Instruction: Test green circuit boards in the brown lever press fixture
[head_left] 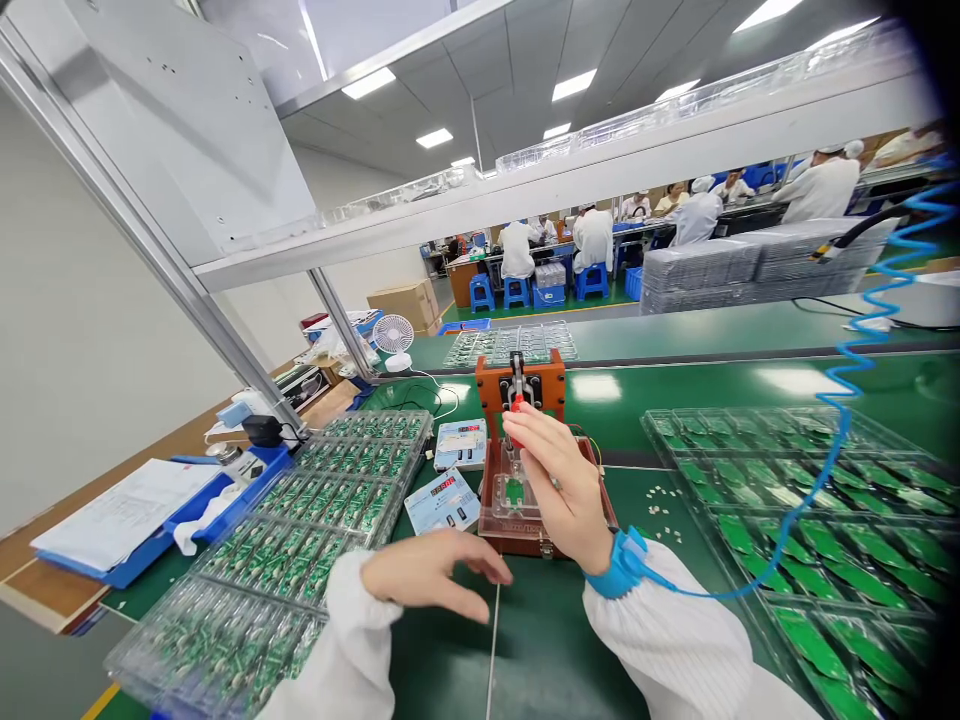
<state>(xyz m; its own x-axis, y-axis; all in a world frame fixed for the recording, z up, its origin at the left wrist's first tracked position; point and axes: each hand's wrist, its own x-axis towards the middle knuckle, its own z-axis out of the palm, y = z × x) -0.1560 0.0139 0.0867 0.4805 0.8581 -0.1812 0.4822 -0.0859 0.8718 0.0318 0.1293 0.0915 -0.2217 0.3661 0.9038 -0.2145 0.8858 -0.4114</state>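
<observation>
My right hand (559, 480), with a blue wrist strap, is at the red handle (517, 403) of a toggle clamp on an orange and brown test fixture (491, 385). Its fingers lie across the handle, with the thumb lower down; part of the grip is hidden. Under the clamp a small green circuit board (514, 491) sits in the fixture's clear holder. Nearer to me, my left hand (431, 575) hovers over the green bench, empty, with thumb and fingers apart. Two white meter boxes with red digits, one upper (460, 444) and one lower (442, 500), stand left of the fixture.
Trays of small green boards (330, 510) are stacked at left. Another tray holds larger green panels (817, 560) at right, beneath a coiled blue cord (844, 430). Small white pieces (664, 510) lie right of the fixture. A fan (394, 335) stands behind; a shelf (480, 205) crosses overhead.
</observation>
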